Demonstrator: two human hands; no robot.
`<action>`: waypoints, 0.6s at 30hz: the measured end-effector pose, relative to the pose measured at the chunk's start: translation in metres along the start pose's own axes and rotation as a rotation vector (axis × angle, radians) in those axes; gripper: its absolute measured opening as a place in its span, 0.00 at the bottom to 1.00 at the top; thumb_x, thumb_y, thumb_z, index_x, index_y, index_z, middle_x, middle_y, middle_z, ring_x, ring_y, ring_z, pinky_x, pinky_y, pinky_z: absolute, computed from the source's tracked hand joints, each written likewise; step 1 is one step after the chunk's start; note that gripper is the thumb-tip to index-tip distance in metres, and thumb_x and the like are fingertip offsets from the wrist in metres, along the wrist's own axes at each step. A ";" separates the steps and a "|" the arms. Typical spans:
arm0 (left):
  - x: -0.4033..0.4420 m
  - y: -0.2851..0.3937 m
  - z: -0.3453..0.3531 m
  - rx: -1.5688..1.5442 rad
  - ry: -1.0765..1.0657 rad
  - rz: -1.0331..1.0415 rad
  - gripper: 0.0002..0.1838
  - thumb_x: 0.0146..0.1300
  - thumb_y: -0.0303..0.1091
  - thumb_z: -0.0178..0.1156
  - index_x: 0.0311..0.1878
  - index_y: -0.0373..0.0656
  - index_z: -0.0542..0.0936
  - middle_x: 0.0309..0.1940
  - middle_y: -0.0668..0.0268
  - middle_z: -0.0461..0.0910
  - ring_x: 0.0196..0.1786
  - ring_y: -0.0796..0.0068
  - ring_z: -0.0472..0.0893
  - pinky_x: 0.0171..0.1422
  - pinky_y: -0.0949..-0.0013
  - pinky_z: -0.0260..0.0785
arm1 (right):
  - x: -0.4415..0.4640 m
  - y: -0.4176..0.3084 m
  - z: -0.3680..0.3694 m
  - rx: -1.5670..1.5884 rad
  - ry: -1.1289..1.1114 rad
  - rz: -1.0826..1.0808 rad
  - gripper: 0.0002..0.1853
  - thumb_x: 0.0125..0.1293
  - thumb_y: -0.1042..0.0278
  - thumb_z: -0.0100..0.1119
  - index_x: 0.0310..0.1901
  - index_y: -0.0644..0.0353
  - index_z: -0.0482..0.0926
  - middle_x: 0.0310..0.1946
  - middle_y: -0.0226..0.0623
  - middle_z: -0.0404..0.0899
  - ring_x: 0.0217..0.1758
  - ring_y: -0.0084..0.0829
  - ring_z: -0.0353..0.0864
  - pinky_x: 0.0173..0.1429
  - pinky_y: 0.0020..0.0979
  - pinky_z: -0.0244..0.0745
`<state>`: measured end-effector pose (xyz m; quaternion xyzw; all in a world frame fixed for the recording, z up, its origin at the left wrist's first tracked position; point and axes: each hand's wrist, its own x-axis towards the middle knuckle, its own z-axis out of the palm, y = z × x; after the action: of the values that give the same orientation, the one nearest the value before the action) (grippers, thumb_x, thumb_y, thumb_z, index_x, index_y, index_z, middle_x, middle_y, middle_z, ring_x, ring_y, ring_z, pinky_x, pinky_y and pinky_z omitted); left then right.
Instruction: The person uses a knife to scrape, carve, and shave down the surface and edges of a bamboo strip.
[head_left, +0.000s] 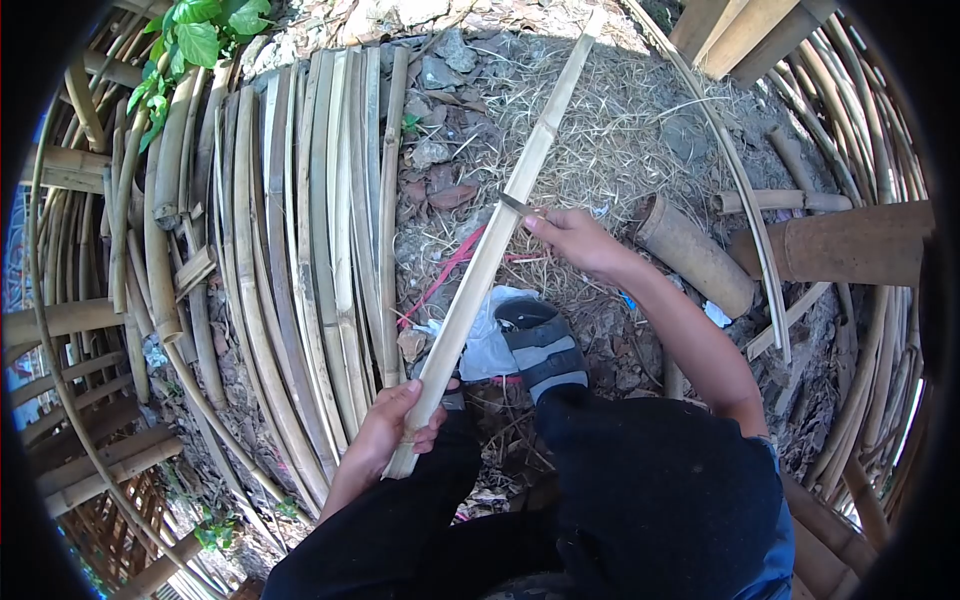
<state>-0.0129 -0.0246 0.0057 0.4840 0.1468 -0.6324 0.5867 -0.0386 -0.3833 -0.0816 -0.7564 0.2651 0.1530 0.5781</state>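
A long split bamboo strip (487, 255) slants from my lap up to the top of the view. Near its lower end, my left hand (398, 422) is wrapped round it, thumb on top. My right hand (575, 238) is closed on a knife (512, 203), whose dark blade lies across the strip about midway along. Most of the knife's handle is hidden in my fingers. Below the strip is my sandalled foot (541, 345), beside a crumpled white plastic bag (480, 340) and a red plastic ribbon (455, 262).
Several split bamboo strips (310, 230) lie side by side on the left. Thick bamboo pieces (697, 255) lie to the right, near a long curved strip (735, 165). Dry shavings (625, 110) and stones cover the ground ahead. Bamboo fencing stands on both sides.
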 end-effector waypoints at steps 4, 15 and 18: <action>0.000 0.001 0.003 0.092 0.035 0.060 0.30 0.78 0.50 0.47 0.67 0.32 0.68 0.28 0.66 0.72 0.23 0.83 0.65 0.24 0.77 0.60 | -0.061 -0.043 0.030 -0.444 0.129 -0.291 0.26 0.76 0.47 0.51 0.36 0.70 0.76 0.25 0.46 0.81 0.27 0.44 0.83 0.33 0.44 0.76; 0.003 -0.003 0.002 0.281 0.091 0.116 0.20 0.81 0.47 0.42 0.40 0.40 0.73 0.27 0.70 0.69 0.26 0.82 0.65 0.29 0.76 0.60 | -0.073 -0.018 0.095 -0.791 0.296 -0.698 0.24 0.74 0.49 0.53 0.31 0.64 0.73 0.18 0.43 0.76 0.16 0.44 0.80 0.21 0.43 0.75; 0.002 -0.004 0.002 0.313 0.096 0.124 0.22 0.81 0.48 0.42 0.36 0.42 0.72 0.26 0.71 0.68 0.26 0.82 0.65 0.29 0.76 0.59 | -0.043 -0.014 0.064 -0.820 0.455 -0.600 0.24 0.73 0.48 0.53 0.30 0.64 0.75 0.16 0.44 0.77 0.14 0.43 0.79 0.18 0.42 0.76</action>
<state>-0.0169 -0.0258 0.0037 0.6071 0.0442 -0.5864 0.5344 -0.0604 -0.3097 -0.0655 -0.9757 0.0752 -0.0948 0.1828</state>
